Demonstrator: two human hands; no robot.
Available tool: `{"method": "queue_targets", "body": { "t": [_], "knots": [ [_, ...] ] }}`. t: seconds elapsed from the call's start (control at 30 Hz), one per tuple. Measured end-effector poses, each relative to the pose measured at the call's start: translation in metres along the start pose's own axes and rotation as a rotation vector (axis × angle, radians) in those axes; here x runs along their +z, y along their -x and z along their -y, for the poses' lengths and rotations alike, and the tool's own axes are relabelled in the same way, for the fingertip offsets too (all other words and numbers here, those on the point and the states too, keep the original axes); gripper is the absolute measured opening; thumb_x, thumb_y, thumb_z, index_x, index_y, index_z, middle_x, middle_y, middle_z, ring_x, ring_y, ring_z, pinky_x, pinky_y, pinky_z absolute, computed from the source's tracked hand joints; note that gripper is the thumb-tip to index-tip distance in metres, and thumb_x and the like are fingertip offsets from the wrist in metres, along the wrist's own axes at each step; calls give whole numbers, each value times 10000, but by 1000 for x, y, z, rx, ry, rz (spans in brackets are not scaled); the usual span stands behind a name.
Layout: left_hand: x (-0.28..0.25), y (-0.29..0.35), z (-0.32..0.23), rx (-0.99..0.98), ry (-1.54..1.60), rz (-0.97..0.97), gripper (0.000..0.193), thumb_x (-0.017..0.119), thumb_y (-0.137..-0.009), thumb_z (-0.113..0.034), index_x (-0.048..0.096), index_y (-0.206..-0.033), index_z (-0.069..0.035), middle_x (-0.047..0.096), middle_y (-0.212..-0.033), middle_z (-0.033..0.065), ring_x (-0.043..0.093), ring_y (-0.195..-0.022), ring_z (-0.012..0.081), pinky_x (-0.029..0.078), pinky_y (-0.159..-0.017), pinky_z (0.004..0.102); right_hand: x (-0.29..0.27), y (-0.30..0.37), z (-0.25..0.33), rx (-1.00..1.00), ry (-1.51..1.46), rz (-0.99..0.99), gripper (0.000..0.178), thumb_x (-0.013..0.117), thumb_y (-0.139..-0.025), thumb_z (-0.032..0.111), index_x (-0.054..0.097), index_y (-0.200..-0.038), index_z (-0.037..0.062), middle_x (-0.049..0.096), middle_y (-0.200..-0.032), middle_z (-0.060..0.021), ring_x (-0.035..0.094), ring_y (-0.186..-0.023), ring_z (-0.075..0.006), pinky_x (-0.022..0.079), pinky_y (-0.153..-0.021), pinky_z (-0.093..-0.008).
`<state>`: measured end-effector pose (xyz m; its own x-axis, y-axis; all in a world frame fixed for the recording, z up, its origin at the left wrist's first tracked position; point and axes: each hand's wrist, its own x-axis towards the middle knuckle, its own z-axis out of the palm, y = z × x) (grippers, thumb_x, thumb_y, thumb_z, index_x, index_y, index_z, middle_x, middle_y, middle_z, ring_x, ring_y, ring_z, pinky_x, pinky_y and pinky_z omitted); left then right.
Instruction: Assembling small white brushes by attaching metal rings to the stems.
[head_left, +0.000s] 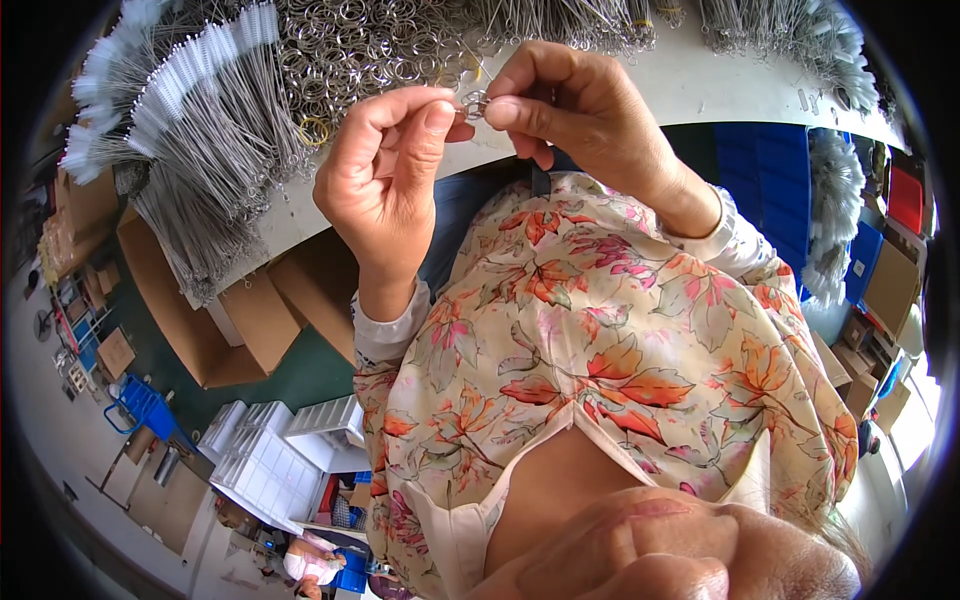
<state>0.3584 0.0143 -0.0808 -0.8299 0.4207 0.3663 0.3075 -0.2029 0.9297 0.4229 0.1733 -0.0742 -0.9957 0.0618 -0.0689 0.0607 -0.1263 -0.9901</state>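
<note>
Small metal rings (475, 104) are held between my two hands just in front of the table's near edge. My left hand (385, 165) pinches them from the left between thumb and forefinger. From the other side my right hand (580, 115) grips them with thumb and fingertips, its remaining fingers curled under. A thin wire seems to run up from the rings, but its far end is lost against the table. Beyond my left hand lies a heap of loose metal rings (345, 45). Bundles of wire-handled brushes (215, 95) with white bristles are piled to its left.
More wire pieces (570, 20) lie along the far side of the white table (690, 75). Open cardboard boxes (250, 325) stand below at the left, with white plastic crates (270, 470) behind them. At the right, more brushes (835, 200) hang beside a blue bin (765, 185).
</note>
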Motion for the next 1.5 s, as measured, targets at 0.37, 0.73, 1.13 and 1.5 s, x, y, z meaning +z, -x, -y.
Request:
{"method": "queue_targets", "body": {
  "t": [0.37,0.73,1.13,1.5],
  "knots": [
    [7,9,4,14,-33,23,118,655,-819,-6,572,-883,50,636,-802,96,597,-651,107,506,-604,215,-2,2,-5,-41,-134,66,187,607,-888,201,580,-894,16,587,-747,6,510,-654,-33,412,-551,-187],
    [-14,42,39,-473,53,115,211,542,-922,-161,588,-922,45,639,-794,103,607,-650,145,502,-632,264,-24,-7,-32,231,-260,38,185,563,-918,227,539,-843,61,479,-652,39,390,-545,-42,321,-483,-209],
    [49,91,106,-79,-628,474,208,599,-832,-183,588,-941,-7,618,-788,137,618,-685,304,495,-583,388,-23,11,-47,141,-384,103,138,564,-917,196,553,-928,59,513,-744,14,401,-591,-6,285,-472,-146],
    [47,58,41,-305,-75,211,192,501,-936,-118,631,-939,23,655,-747,68,555,-568,72,461,-552,209,-53,27,-6,-113,-76,-88,155,570,-909,171,602,-960,28,606,-803,-21,495,-615,-44,401,-533,-184]
  ]
}}
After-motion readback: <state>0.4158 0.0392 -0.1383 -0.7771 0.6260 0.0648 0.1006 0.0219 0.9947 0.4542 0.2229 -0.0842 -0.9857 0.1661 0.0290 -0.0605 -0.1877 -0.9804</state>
